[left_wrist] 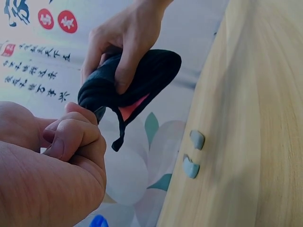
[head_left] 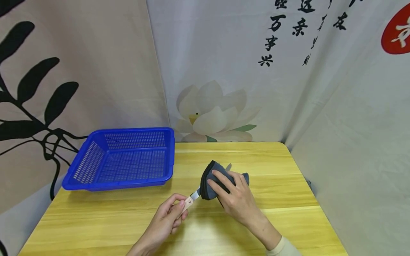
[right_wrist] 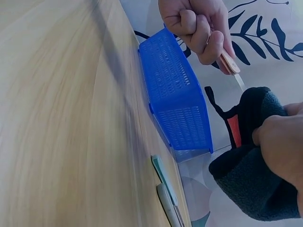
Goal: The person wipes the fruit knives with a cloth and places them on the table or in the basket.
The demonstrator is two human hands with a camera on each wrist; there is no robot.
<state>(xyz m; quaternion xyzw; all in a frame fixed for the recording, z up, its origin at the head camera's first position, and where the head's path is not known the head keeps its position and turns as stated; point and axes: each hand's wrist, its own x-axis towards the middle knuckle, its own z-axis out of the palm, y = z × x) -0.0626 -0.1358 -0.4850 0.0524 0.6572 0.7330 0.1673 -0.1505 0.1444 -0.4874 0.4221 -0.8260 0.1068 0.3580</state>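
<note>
My left hand (head_left: pixel 168 216) grips a knife (head_left: pixel 189 203) by its pale riveted handle. Its metal blade runs up to a dark grey fleece cloth (head_left: pixel 209 179) with black edging, which hides the far part of the blade. My right hand (head_left: pixel 238 197) holds this cloth from above, fingers spread over it and thumb underneath. A short black strap and a pink-red inner patch show on the cloth in both wrist views. On the table lie a teal handled thing (right_wrist: pixel 164 178) and a grey one (right_wrist: pixel 169 204), mostly hidden by cloth and hand in the head view.
A blue plastic basket (head_left: pixel 128 184) with perforated walls stands at the back left of the wooden table (head_left: pixel 272 227). Behind the table hangs a pale curtain (head_left: pixel 224 42) printed with a lotus, dark leaves and characters. The table's right edge slopes toward the front.
</note>
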